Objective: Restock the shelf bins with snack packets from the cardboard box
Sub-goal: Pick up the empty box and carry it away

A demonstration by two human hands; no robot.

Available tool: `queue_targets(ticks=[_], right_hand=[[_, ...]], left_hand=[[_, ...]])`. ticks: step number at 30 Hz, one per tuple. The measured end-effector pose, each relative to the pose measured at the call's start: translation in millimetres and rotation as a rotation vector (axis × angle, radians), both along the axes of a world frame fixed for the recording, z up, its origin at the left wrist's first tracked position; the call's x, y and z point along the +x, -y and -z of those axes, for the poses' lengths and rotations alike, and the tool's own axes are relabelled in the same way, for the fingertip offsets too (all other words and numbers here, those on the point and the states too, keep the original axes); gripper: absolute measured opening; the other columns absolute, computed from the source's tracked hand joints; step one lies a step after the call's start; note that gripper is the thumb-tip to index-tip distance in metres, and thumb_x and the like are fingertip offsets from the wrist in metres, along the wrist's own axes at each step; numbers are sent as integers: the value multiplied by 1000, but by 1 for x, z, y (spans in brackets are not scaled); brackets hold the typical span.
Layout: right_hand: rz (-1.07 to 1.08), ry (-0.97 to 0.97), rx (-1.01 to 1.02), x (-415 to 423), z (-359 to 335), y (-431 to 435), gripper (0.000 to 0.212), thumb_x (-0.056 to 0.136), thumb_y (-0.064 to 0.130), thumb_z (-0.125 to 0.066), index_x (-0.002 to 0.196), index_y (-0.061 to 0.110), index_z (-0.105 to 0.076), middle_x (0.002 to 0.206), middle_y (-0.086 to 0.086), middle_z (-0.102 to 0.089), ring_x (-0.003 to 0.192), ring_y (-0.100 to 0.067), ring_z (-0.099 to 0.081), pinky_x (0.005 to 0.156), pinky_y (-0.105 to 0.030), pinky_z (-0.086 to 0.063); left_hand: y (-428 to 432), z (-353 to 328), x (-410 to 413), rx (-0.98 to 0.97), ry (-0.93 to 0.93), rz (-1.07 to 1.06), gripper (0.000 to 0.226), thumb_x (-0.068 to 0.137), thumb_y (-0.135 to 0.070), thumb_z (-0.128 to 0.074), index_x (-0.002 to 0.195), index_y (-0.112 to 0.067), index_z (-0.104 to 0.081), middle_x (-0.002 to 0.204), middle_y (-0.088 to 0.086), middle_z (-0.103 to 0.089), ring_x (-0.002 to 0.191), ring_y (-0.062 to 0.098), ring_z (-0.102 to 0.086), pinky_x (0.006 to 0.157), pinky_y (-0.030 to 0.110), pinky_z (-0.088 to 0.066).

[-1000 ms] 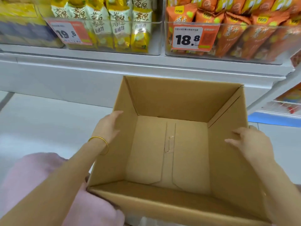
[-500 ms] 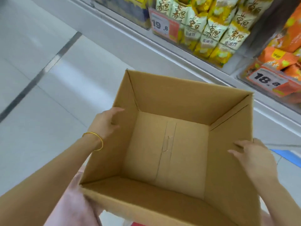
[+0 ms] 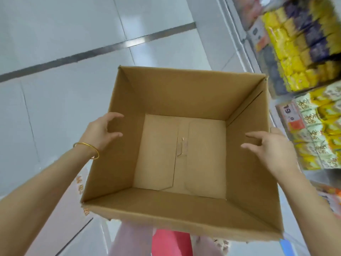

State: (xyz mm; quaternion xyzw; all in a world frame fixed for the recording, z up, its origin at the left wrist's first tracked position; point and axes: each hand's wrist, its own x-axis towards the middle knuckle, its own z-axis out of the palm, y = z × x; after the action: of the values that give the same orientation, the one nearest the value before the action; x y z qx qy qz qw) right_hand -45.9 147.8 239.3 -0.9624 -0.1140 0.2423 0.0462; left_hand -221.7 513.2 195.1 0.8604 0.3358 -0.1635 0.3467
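An open cardboard box [image 3: 171,93] fills the middle of the view, and nothing lies inside it; only its bare bottom flaps show. My left hand [image 3: 100,131] grips the box's left wall, fingers curled over the rim. My right hand [image 3: 269,147] grips the right wall, its fingers reaching over the rim into the box. The box is held up above the floor. Shelf bins run along the right edge, one with yellow and purple snack packets [image 3: 297,58], and one below it with pale green and yellow packets [image 3: 317,139].
White floor tiles [image 3: 60,100] with a dark strip [image 3: 92,52] spread to the left and behind the box. An orange price tag [image 3: 293,119] hangs on the lower bin's front. Pink trousers [image 3: 129,241] and a red item [image 3: 171,242] show under the box.
The view has swung left, so the shelf has moved from the top to the right edge. Both hands keep hold of the box's side walls, now with fingers hooked over the rims.
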Motion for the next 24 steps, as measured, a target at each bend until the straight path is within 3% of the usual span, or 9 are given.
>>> queue_targets(ticks=[5, 9, 15, 24], right_hand=[[-140, -6, 41, 52, -41, -156, 44, 78, 36, -75, 118, 20, -68, 93, -7, -44, 93, -37, -59, 81, -41, -49], [-268, -22, 78, 87, -70, -279, 45, 78, 34, -75, 119, 20, -66, 104, -16, -52, 98, -38, -58, 88, -42, -46], [-447, -3, 146, 149, -110, -455, 42, 81, 34, -74, 120, 21, -65, 123, -15, -53, 112, -33, -54, 90, -37, -43], [-777, 15, 221, 257, -143, -767, 30, 84, 30, -72, 113, 21, -69, 99, -4, -42, 97, -32, -56, 78, -31, -39]], left_hand=[[-116, -49, -16, 20, 15, -180, 49, 78, -9, -75, 123, -20, -58, 127, 5, -57, 120, 25, -50, 95, 26, -34], [-200, -92, -27, 70, 14, -303, 50, 79, -12, -74, 125, -22, -56, 132, 3, -55, 125, 24, -47, 103, 30, -34], [-328, -144, -14, 136, 26, -476, 54, 77, -13, -76, 126, -24, -56, 134, 5, -54, 126, 23, -46, 103, 28, -32], [-520, -181, 33, 250, 63, -778, 49, 77, -9, -75, 121, -22, -59, 127, 4, -57, 122, 22, -48, 98, 25, -33]])
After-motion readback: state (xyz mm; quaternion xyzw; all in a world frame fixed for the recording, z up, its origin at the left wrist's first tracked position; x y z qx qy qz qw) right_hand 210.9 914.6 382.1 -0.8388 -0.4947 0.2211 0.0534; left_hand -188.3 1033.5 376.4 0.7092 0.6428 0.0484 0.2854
